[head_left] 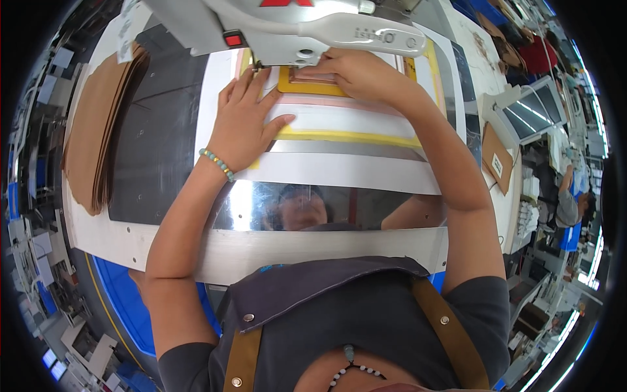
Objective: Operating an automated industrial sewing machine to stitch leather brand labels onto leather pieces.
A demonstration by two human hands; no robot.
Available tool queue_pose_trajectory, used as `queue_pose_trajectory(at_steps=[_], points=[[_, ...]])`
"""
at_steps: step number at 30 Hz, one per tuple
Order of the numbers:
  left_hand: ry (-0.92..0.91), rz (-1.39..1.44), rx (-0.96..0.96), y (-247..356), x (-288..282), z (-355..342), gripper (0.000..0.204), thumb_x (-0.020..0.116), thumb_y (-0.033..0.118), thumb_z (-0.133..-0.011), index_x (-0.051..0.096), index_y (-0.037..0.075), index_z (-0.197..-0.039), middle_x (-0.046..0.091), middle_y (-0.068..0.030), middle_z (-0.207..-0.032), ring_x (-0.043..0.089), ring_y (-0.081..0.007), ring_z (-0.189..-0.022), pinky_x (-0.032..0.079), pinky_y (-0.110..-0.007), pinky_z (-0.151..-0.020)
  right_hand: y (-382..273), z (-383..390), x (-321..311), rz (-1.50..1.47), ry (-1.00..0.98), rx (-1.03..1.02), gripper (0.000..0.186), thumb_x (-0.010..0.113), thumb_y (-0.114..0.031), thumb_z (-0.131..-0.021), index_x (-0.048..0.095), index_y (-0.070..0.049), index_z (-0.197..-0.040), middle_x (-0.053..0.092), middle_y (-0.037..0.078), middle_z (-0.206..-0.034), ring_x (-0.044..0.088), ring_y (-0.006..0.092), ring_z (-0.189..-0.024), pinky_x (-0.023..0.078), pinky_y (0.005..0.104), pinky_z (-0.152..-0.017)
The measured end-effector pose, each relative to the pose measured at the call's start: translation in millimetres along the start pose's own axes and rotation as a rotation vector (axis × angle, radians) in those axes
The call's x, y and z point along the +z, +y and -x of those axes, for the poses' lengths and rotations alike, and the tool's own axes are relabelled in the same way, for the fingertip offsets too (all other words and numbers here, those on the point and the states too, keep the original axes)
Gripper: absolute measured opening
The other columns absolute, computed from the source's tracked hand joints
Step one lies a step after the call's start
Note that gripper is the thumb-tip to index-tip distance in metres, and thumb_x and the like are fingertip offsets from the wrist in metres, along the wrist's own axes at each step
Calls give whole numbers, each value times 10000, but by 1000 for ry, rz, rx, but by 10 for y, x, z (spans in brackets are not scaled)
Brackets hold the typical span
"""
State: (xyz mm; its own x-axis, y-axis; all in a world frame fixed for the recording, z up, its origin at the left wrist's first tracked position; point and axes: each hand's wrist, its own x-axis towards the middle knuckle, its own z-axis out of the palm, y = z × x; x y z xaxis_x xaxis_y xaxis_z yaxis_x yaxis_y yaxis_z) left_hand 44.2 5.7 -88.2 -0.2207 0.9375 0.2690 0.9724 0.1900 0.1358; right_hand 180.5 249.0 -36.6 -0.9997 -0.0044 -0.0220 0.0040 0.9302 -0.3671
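My left hand (245, 121) lies flat with its fingers spread on a white template sheet (339, 121) edged with yellow tape. Its fingertips reach close to the needle area under the head of a white sewing machine (261, 29). My right hand (362, 75) rests at the other side of that head, its fingers stretched toward the needle over a yellow-bordered frame (313, 88) set in the template. The machine partly covers the right fingertips. A pinkish strip (326, 101) runs across the sheet just below the frame.
Brown paper-like pieces (98, 130) are stacked on the left of the table, beside a dark plate (160, 124). A shiny metal plate (326, 208) lies near the front edge. A control screen (535, 111) stands at right; a blue bin (124, 294) sits below left.
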Motion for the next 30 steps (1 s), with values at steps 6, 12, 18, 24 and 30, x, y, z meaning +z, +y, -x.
queue_pose_trajectory(at_steps=[6, 12, 18, 24, 30], points=[[109, -79, -85, -405, -281, 107, 491, 646, 321, -1024, 625, 22, -1413, 634, -149, -1460, 547, -363, -1390, 451, -458, -1135, 46, 710, -181, -12, 310, 16, 446, 496, 4, -954, 726, -79, -1327, 661, 165, -1348, 643, 358, -1215, 509, 388, -1043], [239, -297, -422, -1676, -854, 397, 268, 664, 172, -985, 739, 51, -1212, 751, -147, -1176, 695, -363, -1092, 560, -472, -941, 218, 1132, -88, -101, 485, 120, 377, 530, 73, -973, 737, -40, -1266, 658, 123, -1287, 634, 275, -1234, 492, 333, -1046], [155, -506, -621, -2433, -842, 754, 173, 654, 135, -971, 743, 63, -1101, 729, -133, -1117, 680, -357, -1089, 560, -482, -920, 309, 1137, -22, -117, 587, 135, 312, 552, 70, -994, 750, -30, -1213, 662, 113, -1300, 648, 253, -1222, 505, 327, -1036], [189, -676, -445, -2632, -581, 816, 143, 671, 112, -939, 749, 42, -1036, 725, -159, -1065, 691, -355, -1043, 585, -456, -883, 305, 1161, 21, -136, 547, 125, 285, 568, 63, -995, 755, -24, -1193, 666, 123, -1320, 667, 253, -1194, 527, 345, -1026], [503, 133, -836, -3016, -932, 790, 251, 714, 224, -965, 814, 22, -1074, 794, -176, -966, 752, -351, -861, 585, -403, -800, 343, 1172, 13, -148, 545, 143, 277, 574, 69, -988, 756, -14, -1180, 671, 123, -1328, 665, 255, -1196, 527, 344, -1018]])
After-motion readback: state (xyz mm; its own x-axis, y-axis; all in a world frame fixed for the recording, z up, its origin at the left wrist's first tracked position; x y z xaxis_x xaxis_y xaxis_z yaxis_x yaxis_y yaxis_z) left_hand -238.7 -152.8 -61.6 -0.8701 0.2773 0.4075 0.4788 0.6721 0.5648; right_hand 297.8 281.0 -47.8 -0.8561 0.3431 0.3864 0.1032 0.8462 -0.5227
